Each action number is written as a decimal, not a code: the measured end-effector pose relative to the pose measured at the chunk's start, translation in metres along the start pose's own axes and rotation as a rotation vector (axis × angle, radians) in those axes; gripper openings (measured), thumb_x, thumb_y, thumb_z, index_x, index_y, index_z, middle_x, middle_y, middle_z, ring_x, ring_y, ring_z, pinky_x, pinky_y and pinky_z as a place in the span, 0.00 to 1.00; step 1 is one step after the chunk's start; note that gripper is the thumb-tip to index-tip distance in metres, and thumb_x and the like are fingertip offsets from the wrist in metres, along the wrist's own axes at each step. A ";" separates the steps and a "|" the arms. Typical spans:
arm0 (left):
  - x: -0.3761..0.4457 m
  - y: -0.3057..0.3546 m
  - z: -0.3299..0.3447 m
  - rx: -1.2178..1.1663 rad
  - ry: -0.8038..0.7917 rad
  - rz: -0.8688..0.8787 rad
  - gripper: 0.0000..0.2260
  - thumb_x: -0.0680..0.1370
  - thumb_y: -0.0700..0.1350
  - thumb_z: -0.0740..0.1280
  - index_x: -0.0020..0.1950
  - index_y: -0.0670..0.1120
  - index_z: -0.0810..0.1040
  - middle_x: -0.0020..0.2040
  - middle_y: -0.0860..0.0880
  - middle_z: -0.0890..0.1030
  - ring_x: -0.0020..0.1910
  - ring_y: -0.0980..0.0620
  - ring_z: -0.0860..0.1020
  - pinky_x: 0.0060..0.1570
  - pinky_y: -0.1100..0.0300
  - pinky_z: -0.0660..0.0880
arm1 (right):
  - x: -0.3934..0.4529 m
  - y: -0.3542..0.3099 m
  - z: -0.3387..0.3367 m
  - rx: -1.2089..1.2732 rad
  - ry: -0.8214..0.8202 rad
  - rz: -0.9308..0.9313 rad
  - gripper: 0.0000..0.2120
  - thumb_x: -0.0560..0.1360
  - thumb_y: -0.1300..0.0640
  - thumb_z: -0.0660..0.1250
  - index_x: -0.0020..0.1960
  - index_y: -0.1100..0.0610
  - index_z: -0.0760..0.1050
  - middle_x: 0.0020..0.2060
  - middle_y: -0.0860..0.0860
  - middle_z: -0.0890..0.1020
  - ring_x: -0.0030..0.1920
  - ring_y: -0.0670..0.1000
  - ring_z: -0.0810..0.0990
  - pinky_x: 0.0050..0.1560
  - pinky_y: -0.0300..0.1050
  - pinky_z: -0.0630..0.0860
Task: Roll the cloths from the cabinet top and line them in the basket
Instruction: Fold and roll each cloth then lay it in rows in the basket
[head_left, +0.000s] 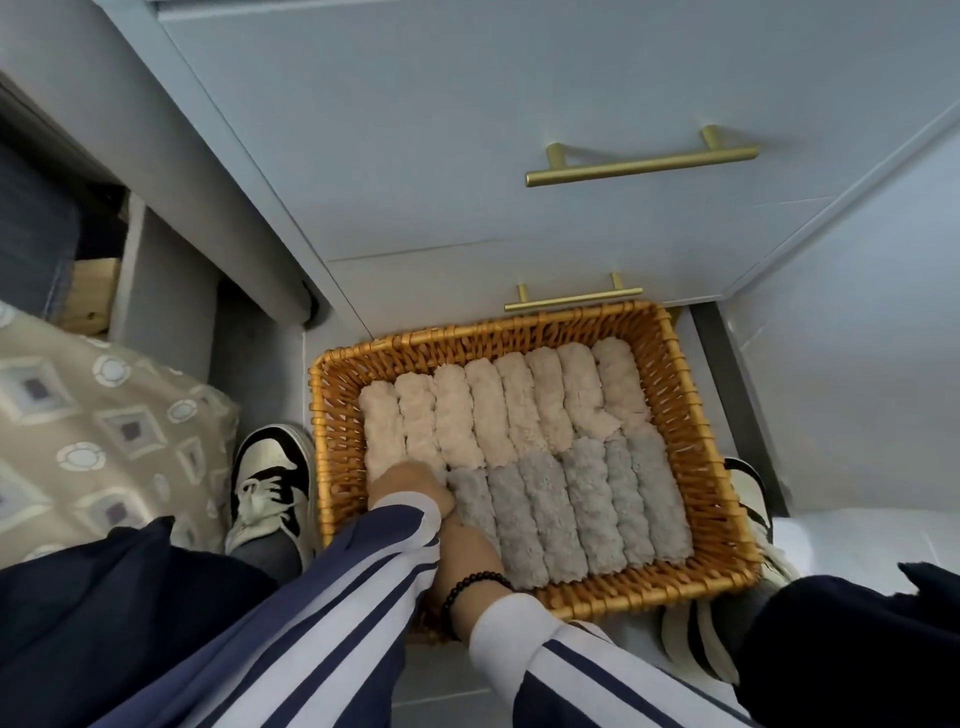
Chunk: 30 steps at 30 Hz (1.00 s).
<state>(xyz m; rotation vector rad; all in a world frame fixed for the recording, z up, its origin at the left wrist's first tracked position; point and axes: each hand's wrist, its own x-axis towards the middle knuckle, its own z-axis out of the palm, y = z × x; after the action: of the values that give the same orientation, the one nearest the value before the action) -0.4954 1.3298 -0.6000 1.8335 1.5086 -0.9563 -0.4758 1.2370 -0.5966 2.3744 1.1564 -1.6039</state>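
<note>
A wicker basket (691, 415) stands on the floor in front of the cabinet. Several beige rolled cloths (498, 405) fill its far row and several grey rolled cloths (582, 509) fill its near row. Both my hands reach into the basket's near left corner. My left hand (410, 486) presses down at the left end of the rows, its fingers hidden among the rolls. My right hand (467, 535) lies against the leftmost grey roll (470, 499), with its fingers tucked out of sight under my left sleeve.
The pale blue cabinet (467, 156) with two brass drawer handles (641, 165) rises behind the basket. My shoes (270, 478) flank the basket on the floor. A patterned cushion (98, 426) lies at left.
</note>
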 end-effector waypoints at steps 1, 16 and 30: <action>0.003 0.000 -0.003 -0.069 -0.032 -0.004 0.14 0.77 0.50 0.63 0.58 0.44 0.76 0.58 0.45 0.78 0.56 0.45 0.77 0.49 0.59 0.74 | -0.002 -0.003 -0.004 0.001 0.009 -0.002 0.23 0.81 0.59 0.57 0.73 0.64 0.57 0.66 0.60 0.72 0.63 0.58 0.74 0.62 0.50 0.71; 0.014 0.014 -0.057 -0.064 -0.247 0.082 0.20 0.83 0.48 0.58 0.68 0.34 0.69 0.64 0.38 0.75 0.51 0.44 0.76 0.51 0.55 0.74 | -0.004 -0.014 -0.028 -1.105 0.238 -0.807 0.06 0.72 0.49 0.68 0.43 0.49 0.83 0.43 0.48 0.82 0.46 0.54 0.78 0.45 0.45 0.73; 0.031 -0.004 -0.080 0.097 0.056 0.248 0.31 0.70 0.55 0.71 0.66 0.40 0.68 0.45 0.49 0.74 0.42 0.50 0.74 0.37 0.59 0.72 | 0.022 -0.022 -0.026 -1.504 -0.126 -0.540 0.34 0.80 0.36 0.47 0.78 0.55 0.49 0.77 0.55 0.54 0.76 0.63 0.48 0.70 0.72 0.43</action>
<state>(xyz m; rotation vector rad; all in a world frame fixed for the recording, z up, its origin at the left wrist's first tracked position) -0.4824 1.4123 -0.5784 2.0749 1.2477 -0.8771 -0.4646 1.2758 -0.5951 0.9901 1.9813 -0.3947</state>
